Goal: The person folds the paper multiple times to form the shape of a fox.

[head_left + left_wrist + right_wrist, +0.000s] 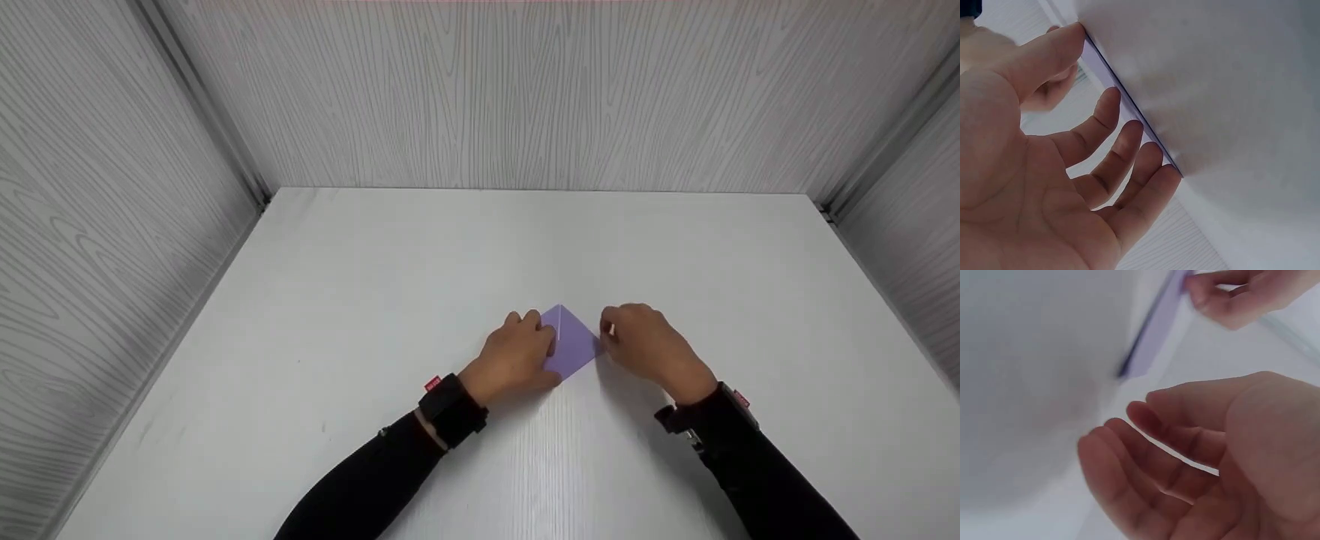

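A purple sheet of paper (576, 346), folded into a diamond-like shape with a crease near its top corner, lies flat on the white table. My left hand (517, 352) rests over its left part and hides that side. In the left wrist view the fingertips and thumb press along the paper's edge (1100, 64), with the fingers spread and gently bent. Beside the right corner is my right hand (649, 341), its fingers loosely curled. The right wrist view shows nothing between those fingers, and the paper's corner (1139, 363) stands apart from them.
Grey wood-grain panels rise behind the table (390, 255) and along both sides, the left panel (97, 187) and back panel (495, 97) among them. Black straps (452, 409) circle both wrists over dark sleeves.
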`<state>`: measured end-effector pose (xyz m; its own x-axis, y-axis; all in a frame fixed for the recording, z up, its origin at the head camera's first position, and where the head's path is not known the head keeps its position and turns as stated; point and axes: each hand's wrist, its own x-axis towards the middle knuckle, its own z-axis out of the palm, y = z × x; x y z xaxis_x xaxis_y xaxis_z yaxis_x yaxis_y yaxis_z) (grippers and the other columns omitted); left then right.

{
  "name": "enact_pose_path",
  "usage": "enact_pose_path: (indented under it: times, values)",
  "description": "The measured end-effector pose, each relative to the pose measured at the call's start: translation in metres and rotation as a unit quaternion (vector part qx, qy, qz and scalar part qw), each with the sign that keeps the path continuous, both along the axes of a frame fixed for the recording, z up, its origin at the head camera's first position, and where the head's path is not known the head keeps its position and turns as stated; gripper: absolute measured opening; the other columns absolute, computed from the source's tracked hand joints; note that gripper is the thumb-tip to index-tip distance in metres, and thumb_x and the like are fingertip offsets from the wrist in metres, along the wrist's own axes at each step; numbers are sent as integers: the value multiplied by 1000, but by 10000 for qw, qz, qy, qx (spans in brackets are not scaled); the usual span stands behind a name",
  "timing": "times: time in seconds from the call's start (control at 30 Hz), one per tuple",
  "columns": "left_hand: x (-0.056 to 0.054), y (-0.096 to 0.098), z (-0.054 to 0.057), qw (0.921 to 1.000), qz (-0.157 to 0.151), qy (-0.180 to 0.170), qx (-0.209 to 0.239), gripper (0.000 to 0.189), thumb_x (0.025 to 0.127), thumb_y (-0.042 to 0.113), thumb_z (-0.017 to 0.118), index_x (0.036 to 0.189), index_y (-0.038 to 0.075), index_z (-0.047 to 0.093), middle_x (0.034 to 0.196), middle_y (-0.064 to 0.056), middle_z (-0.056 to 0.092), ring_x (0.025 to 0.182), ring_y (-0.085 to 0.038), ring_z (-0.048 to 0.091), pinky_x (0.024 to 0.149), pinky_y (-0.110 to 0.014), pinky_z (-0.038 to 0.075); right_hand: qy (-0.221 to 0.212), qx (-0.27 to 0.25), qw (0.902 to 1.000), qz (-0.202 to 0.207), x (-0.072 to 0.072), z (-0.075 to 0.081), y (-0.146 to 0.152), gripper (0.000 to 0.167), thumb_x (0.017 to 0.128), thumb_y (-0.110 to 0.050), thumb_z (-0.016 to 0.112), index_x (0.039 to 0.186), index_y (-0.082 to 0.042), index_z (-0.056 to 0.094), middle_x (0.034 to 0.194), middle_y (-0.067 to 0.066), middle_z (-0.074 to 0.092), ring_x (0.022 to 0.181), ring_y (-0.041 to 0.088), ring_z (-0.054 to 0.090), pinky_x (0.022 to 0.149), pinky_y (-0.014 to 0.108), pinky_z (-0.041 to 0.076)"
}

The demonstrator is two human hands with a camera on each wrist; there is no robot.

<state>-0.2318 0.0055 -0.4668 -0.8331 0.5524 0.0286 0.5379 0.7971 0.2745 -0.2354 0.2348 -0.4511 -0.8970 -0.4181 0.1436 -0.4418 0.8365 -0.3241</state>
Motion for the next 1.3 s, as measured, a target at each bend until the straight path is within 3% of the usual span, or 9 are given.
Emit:
enact_pose_path:
  times: [0.17,0.33,0.47,0.77,1.07,1.17,1.3]
  values:
    - [-2,0,0,9999,-64,87,-55,32,90,37,82,100,12,65,100,-3,50,88,-19,40,65,-27,40,596,-172,9953,741,12,1,-18,22,89,3,79,111,4,76,96,16,68,84,28,67,75,42,59]
    - [-2,0,0,9999,-66,28,-113,33,92,38,81,99,12,62,103,-4,50,89,-19,40,65,-27,41,861,43,9910,1025,15,-11,-25,27,86,6,81,112,1,80,90,11,64,74,18,57,68,32,54]
    - [-1,2,0,9998,-38,-47,-176,33,92,39,80,99,13,61,106,-4,51,91,-19,41,66,-28,42,1078,195,9886,1033,14,-20,-28,19,87,2,82,105,-3,82,82,7,59,68,15,49,63,28,46]
    - [0,1,3,9997,-96,96,-191,33,93,38,80,101,12,62,103,-4,50,89,-19,41,66,-27,40,1368,527,9863,758,15,-23,-33,10,87,-3,85,96,-7,82,80,10,60,69,22,52,63,35,48]
    - [0,0,2,9993,-235,215,-204,21,95,33,77,89,15,68,105,-5,55,86,-21,41,62,-27,39,2216,843,9653,1092,15,-29,-32,12,85,-6,86,95,-11,81,75,10,54,64,24,48,62,36,45]
    - [-1,1,2,9989,-324,187,-269,14,96,32,76,100,19,76,107,-5,57,86,-21,40,62,-27,37,2183,834,9664,1071,15,-29,-32,12,86,-6,86,95,-13,82,75,10,53,63,23,45,62,36,44]
    - [-1,1,2,9984,-388,184,-380,25,97,32,76,121,28,77,110,-5,61,86,-21,40,63,-27,37,2055,820,9698,1023,16,-29,-32,10,87,-7,85,94,-13,82,76,10,53,63,23,43,63,36,43]
